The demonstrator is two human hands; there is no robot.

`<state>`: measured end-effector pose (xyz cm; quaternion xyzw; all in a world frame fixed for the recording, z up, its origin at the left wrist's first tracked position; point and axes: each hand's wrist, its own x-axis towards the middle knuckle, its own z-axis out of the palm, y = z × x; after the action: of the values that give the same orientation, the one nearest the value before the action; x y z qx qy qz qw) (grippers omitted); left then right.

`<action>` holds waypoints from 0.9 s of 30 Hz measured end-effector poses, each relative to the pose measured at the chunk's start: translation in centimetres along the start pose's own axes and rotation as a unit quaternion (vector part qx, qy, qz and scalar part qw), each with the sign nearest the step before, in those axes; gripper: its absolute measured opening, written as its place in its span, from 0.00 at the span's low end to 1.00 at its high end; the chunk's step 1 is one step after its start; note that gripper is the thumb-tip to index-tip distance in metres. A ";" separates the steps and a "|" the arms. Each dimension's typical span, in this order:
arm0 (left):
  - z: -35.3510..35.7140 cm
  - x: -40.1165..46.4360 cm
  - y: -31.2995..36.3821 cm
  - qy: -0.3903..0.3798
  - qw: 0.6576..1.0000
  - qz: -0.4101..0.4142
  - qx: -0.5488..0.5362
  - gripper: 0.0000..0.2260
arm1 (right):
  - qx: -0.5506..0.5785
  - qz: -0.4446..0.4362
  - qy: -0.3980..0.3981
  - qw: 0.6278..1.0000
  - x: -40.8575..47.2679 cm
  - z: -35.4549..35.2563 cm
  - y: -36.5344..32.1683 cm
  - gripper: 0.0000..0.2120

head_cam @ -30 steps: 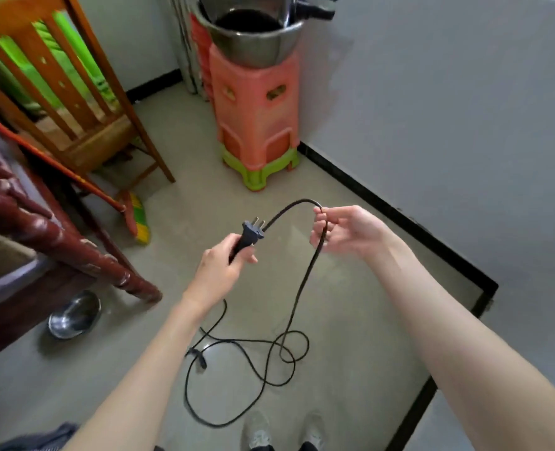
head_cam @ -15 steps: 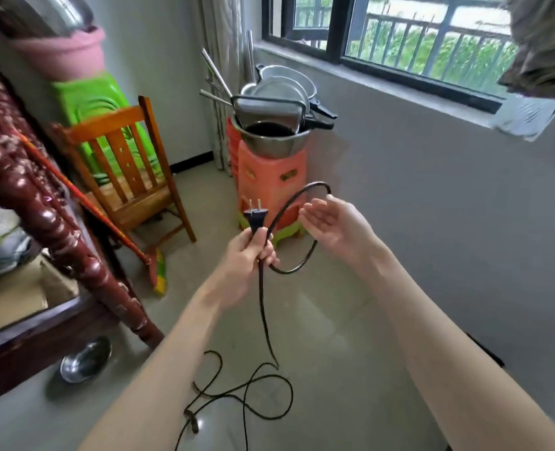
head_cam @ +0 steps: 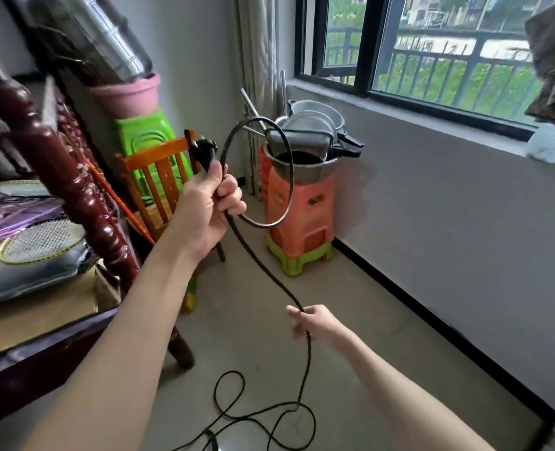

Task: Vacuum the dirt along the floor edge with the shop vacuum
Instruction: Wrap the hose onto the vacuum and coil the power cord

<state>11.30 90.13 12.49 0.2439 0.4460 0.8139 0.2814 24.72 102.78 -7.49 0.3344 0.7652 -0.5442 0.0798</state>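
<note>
Evidently the power cord [head_cam: 263,275] is being gathered into loops for handling: it trails from coils on the floor at lower centre up through both hands. Mid-frame, the left hand [head_cam: 211,206] clenches a loop and the plug [head_cam: 204,150]; lower down, the right hand [head_cam: 315,322] pinches the cord. No vacuum body shows.

power cord [head_cam: 305,369] runs off the bottom edge, vacuum unseen.
</note>
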 end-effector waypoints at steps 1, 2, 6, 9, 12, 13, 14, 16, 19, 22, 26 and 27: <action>-0.8 -0.6 0.3 0.008 0.997 0.018 0.071 0.14 | 0.010 0.029 0.040 0.999 0.2 -0.9 0.5 0.21; -1.7 -1.3 0.4 0.019 0.986 0.031 0.161 0.13 | 0.006 0.056 0.070 0.996 0.2 -2.0 0.6 0.22; -4.7 -3.8 -1.6 0.065 0.908 0.044 0.412 0.07 | 0.073 0.175 -0.015 0.982 0.2 -6.1 -1.1 0.22; -6.2 -4.8 -4.0 0.093 0.874 0.019 0.477 0.04 | 0.278 0.182 -0.099 0.938 -0.2 -8.2 -3.7 0.14; -7.2 -5.1 -6.8 0.097 0.867 -0.017 0.489 0.06 | 0.447 0.137 -0.095 0.879 -1.4 -8.5 -7.4 0.14; -7.2 -5.2 -7.7 0.098 0.870 -0.034 0.481 0.07 | 0.494 0.123 -0.090 0.856 -2.1 -8.2 -8.8 0.14; -6.9 -5.2 -8.4 0.098 0.880 -0.053 0.462 0.08 | 0.536 0.111 -0.084 0.833 -2.8 -7.7 -10.3 0.12; -5.6 -5.6 -9.7 0.086 0.914 -0.100 0.383 0.08 | 0.609 0.094 -0.059 0.785 -3.9 -6.8 -12.8 0.10; -3.5 -6.6 -10.6 0.027 0.955 -0.154 0.250 0.08 | 0.678 0.062 -0.025 0.732 -4.3 -5.9 -15.2 0.10; -2.3 -7.5 -10.5 -0.038 0.968 -0.174 0.178 0.10 | 0.696 0.036 -0.001 0.717 -4.3 -5.9 -16.4 0.17; -2.1 -6.6 -9.9 -0.023 0.986 -0.159 0.046 0.09 | 0.607 0.002 -0.009 0.794 -5.0 -7.3 -15.9 0.12; -2.3 -6.1 -9.5 -0.010 0.987 -0.149 0.057 0.09 | 0.579 -0.009 -0.011 0.815 -5.3 -7.7 -15.3 0.10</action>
<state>16.49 88.85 2.32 0.1983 0.5199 0.7336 0.3901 21.47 104.54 10.01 0.3061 0.3105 -0.8913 -0.1246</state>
